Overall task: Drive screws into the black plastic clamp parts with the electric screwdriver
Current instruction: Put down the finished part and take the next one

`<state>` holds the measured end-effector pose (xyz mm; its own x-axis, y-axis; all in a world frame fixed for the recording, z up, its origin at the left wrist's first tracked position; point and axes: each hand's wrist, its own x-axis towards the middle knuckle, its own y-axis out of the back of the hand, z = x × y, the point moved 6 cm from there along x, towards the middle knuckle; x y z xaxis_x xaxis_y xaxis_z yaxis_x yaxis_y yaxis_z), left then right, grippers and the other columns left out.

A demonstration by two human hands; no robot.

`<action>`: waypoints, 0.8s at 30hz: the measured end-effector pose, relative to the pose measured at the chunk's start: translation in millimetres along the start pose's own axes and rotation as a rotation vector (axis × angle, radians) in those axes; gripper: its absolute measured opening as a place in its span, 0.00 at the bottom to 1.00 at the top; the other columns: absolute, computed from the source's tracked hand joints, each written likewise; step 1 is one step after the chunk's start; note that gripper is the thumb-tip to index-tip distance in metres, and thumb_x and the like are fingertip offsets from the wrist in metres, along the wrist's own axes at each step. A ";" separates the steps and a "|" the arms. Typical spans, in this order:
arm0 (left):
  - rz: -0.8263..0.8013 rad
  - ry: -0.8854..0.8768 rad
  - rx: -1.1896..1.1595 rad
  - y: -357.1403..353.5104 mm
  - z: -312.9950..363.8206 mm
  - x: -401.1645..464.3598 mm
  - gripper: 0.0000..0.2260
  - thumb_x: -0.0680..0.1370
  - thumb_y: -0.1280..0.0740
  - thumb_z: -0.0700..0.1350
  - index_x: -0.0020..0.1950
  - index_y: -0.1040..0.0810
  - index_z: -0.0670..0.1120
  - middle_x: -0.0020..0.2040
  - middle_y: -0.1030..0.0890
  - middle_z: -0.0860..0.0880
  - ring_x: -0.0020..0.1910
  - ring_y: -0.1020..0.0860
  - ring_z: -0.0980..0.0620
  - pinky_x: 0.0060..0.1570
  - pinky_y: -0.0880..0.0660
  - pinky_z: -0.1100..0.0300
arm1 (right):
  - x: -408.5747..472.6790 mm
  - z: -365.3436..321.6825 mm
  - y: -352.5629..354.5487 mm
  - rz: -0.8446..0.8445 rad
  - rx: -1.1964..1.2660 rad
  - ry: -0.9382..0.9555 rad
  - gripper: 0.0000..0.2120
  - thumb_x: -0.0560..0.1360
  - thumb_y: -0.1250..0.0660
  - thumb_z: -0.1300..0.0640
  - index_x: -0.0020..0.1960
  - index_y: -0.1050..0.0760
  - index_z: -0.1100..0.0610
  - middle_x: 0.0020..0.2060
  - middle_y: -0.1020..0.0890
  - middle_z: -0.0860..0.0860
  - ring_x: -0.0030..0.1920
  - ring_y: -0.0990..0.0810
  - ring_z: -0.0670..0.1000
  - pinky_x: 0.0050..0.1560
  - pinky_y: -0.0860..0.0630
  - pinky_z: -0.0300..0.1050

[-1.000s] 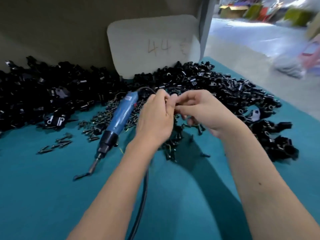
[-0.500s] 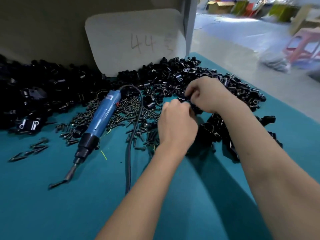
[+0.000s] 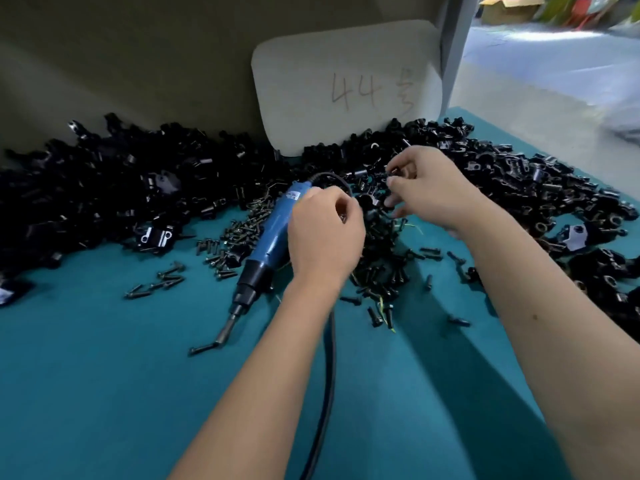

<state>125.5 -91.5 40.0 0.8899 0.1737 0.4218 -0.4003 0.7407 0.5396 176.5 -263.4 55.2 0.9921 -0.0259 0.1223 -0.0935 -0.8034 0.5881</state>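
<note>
Amid heaped clamp parts (image 3: 519, 188), right hand (image 3: 429, 188) pinches a screw (image 3: 393, 172); left hand (image 3: 325, 237) curled, contents unclear.

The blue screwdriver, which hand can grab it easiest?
Probably the left hand. It sits right beside the blue screwdriver lying on the teal table, while the right hand is farther off, over the black clamp parts, pinching something small.
</note>
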 end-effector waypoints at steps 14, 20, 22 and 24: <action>0.026 0.297 0.581 157.4 -183.1 23.3 0.18 0.80 0.28 0.49 0.69 0.23 0.51 0.65 0.22 0.45 0.67 0.32 0.39 0.58 0.32 0.52 | -32.0 -103.7 -173.6 -0.359 0.376 0.192 0.03 0.82 0.31 0.61 0.54 0.19 0.56 0.33 0.16 0.48 0.33 0.19 0.45 0.28 0.29 0.33; 0.108 0.179 0.236 144.4 -166.5 20.5 0.16 0.78 0.28 0.61 0.54 0.15 0.50 0.47 0.19 0.54 0.61 0.25 0.46 0.56 0.28 0.53 | -25.0 -94.2 -158.4 -0.239 0.488 0.184 0.12 0.79 0.27 0.63 0.57 0.27 0.54 0.41 0.13 0.54 0.42 0.13 0.53 0.34 0.23 0.42; 0.142 0.130 0.093 138.4 -155.1 18.7 0.17 0.81 0.32 0.60 0.49 0.13 0.47 0.50 0.16 0.53 0.60 0.22 0.48 0.61 0.27 0.50 | -23.3 -89.6 -152.5 -0.239 0.505 0.172 0.11 0.80 0.27 0.62 0.58 0.27 0.57 0.44 0.12 0.53 0.46 0.12 0.53 0.36 0.21 0.40; 0.212 0.118 -0.039 136.8 -143.9 13.8 0.16 0.82 0.33 0.57 0.42 0.15 0.49 0.49 0.15 0.54 0.57 0.20 0.51 0.62 0.26 0.50 | -21.6 -86.6 -145.8 -0.243 0.507 0.185 0.08 0.79 0.27 0.60 0.57 0.23 0.56 0.46 0.11 0.52 0.49 0.12 0.51 0.39 0.20 0.39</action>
<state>114.4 105.7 14.8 0.8070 0.4014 0.4332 -0.5745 0.7036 0.4183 161.5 -94.2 36.0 0.9449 0.2623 0.1959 0.2315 -0.9585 0.1666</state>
